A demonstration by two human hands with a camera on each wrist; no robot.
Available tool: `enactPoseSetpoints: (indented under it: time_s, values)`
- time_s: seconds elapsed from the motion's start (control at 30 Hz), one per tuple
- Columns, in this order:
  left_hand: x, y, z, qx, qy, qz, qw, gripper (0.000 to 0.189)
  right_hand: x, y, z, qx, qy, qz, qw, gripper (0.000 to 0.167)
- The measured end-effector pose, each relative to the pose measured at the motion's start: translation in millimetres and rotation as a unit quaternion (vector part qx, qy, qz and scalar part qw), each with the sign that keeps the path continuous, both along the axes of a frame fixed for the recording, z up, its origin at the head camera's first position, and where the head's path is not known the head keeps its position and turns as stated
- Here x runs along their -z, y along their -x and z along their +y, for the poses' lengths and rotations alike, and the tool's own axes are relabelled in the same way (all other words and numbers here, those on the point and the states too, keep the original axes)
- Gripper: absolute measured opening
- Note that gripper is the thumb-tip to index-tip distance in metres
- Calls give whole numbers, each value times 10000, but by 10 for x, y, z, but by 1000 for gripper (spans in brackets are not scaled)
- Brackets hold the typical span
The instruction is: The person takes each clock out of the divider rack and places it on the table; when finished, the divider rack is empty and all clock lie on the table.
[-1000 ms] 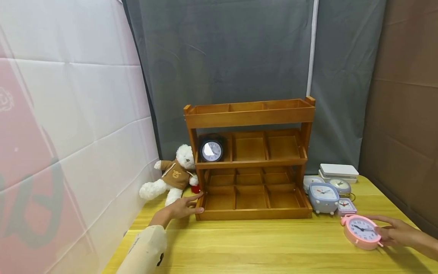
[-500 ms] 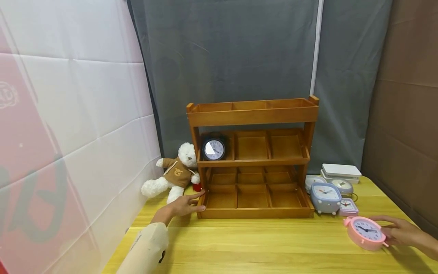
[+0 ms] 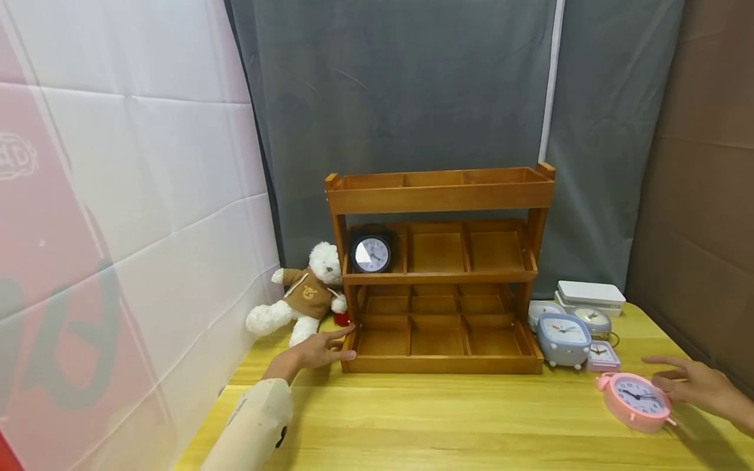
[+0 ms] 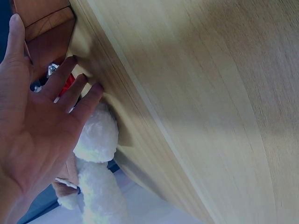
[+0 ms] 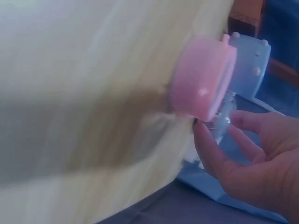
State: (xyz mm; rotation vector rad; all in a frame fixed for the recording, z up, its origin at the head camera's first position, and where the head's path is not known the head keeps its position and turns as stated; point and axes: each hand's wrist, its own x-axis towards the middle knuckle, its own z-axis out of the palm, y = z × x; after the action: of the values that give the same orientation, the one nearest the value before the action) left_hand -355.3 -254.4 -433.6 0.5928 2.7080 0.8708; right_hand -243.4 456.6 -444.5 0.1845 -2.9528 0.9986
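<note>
On the table at the right of the head view lies a pink alarm clock (image 3: 639, 401), its white dial turned up. My right hand (image 3: 698, 387) is just beside it, fingers extended and loose. In the right wrist view the thumb tip (image 5: 202, 128) is close to the clock's edge; whether it touches, I cannot tell. My left hand (image 3: 315, 351) rests its fingertips against the lower left corner of a brown wooden shelf rack (image 3: 442, 365). A black round clock (image 3: 372, 254) stands in the left compartment of the rack's middle tier.
Right of the rack cluster a blue clock (image 3: 563, 337), a small pink square clock (image 3: 603, 355), a grey round clock (image 3: 592, 319) and white boxes (image 3: 591, 294). A white teddy bear (image 3: 310, 292) sits left of the rack, a red object (image 3: 341, 319) beside it.
My right hand's fingers have come away from the pink alarm clock, drawing slightly up and right. The whole head view has shifted a little. The left hand stays at the rack's corner.
</note>
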Motion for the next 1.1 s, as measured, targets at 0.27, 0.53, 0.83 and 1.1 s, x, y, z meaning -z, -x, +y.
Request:
enactPoseSetpoints:
  time_s: [0.27, 0.53, 0.83, 1.1]
  values:
    - [-6, 13, -14, 44, 21, -4, 10000, 79, -373, 90, -275, -96, -467, 1186, 9918, 48]
    - [-1, -20, -16, -24, -67, -34, 10000, 78, -657, 140, -622, -446, -439, 1623, 9848, 45]
    - [9, -17, -11, -65, -82, -2, 9999, 78, -934, 219, -961, -852, -205, 1931, 9773, 41]
    - [-4, -18, -2, -9, -150, 32, 9999, 77, -1163, 284, -1265, -1004, -119, 1786, 9787, 47]
